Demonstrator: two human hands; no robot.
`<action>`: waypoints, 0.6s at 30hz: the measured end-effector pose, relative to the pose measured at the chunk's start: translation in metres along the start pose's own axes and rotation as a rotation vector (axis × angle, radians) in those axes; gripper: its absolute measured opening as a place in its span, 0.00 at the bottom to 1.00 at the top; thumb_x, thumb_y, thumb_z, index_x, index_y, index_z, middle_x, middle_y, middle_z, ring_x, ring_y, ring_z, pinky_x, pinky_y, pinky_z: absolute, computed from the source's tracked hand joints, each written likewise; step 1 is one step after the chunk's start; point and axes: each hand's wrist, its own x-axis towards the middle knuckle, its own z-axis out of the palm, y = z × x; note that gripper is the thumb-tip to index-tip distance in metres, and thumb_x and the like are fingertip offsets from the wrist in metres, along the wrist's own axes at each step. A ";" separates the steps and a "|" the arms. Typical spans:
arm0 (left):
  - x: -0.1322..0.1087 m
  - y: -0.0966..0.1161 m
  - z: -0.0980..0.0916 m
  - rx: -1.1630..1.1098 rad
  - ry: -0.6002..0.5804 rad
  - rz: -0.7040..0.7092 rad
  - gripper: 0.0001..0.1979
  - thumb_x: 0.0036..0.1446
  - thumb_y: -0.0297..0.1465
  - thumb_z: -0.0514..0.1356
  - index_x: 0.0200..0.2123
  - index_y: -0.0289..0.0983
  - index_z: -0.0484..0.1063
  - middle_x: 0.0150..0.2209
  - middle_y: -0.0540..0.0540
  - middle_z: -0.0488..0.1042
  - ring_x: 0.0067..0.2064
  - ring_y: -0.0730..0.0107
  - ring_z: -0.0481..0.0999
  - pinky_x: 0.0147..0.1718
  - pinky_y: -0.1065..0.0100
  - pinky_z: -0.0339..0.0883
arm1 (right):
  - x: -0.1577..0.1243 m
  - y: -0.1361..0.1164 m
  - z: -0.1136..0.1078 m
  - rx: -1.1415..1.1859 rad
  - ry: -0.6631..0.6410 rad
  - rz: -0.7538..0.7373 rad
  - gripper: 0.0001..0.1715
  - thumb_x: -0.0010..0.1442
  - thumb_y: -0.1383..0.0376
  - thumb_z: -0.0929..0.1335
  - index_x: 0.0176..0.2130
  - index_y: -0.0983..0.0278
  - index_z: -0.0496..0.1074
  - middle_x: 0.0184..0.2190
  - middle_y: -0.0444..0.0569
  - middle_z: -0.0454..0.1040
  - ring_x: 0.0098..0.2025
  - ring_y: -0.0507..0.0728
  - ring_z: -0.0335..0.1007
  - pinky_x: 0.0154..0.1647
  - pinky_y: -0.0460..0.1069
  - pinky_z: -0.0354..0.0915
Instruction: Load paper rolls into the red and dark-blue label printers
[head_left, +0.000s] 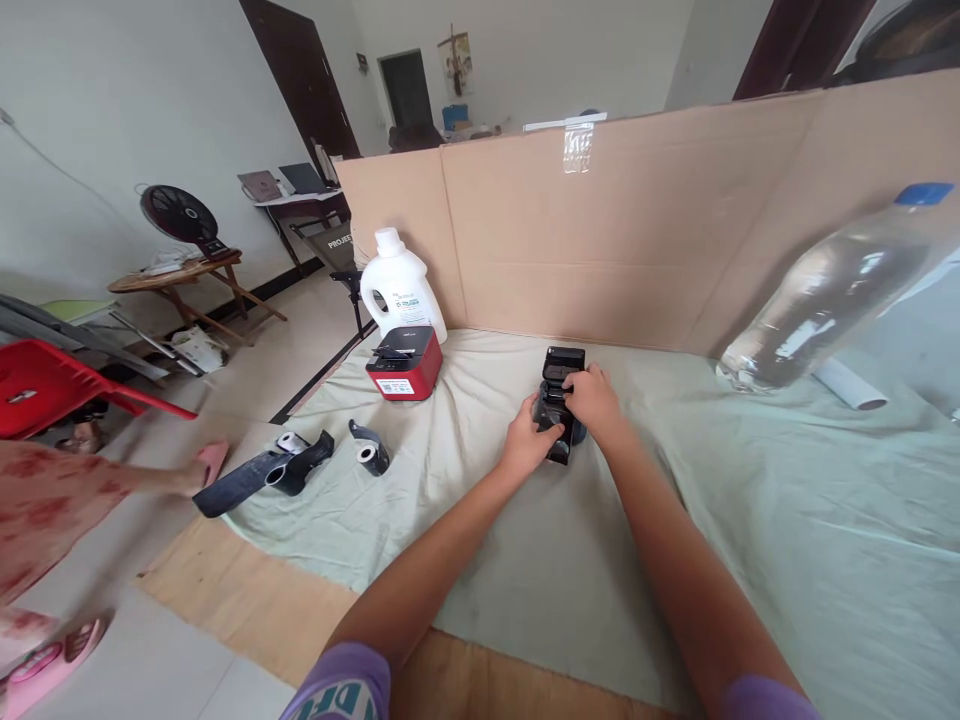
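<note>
On the pale green cloth (480, 540), a small black hinged device (556, 455) stands with its lid (564, 358) raised; it looks like a portable printer. My left hand (527, 437) grips its near left side, fingers curled round it and thumb on top. From the right, my right hand (594, 398) is closed on the device's upper part, just below the lid. Fingers cover much of the middle, so whatever is inside cannot be made out.
Left of my hands are a red and black box-shaped machine (421, 372), a white jug (409, 290), and dark rolls (373, 458) with loose strips. A cardboard panel (600, 240) stands behind. A large clear bottle (825, 300) leans at right. Another person's leg (157, 478) is at left.
</note>
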 end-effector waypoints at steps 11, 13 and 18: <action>0.000 -0.015 0.002 0.006 -0.047 0.110 0.43 0.52 0.35 0.67 0.69 0.40 0.57 0.24 0.54 0.71 0.18 0.78 0.65 0.16 0.75 0.67 | 0.020 0.028 0.003 0.583 0.237 -0.075 0.27 0.60 0.57 0.66 0.56 0.66 0.66 0.51 0.57 0.74 0.37 0.57 0.69 0.49 0.55 0.65; 0.001 -0.018 0.004 0.011 -0.051 0.117 0.42 0.53 0.36 0.67 0.69 0.40 0.57 0.23 0.55 0.70 0.18 0.79 0.64 0.16 0.75 0.67 | 0.019 0.031 -0.001 0.575 0.183 -0.094 0.26 0.58 0.59 0.67 0.54 0.66 0.69 0.51 0.56 0.73 0.37 0.56 0.69 0.49 0.55 0.66; 0.002 -0.023 0.004 0.049 -0.053 0.118 0.42 0.54 0.36 0.65 0.70 0.40 0.55 0.22 0.56 0.68 0.19 0.77 0.65 0.16 0.74 0.68 | 0.020 0.036 0.004 0.637 -0.035 0.101 0.32 0.49 0.69 0.71 0.55 0.66 0.69 0.47 0.53 0.76 0.40 0.57 0.72 0.48 0.52 0.67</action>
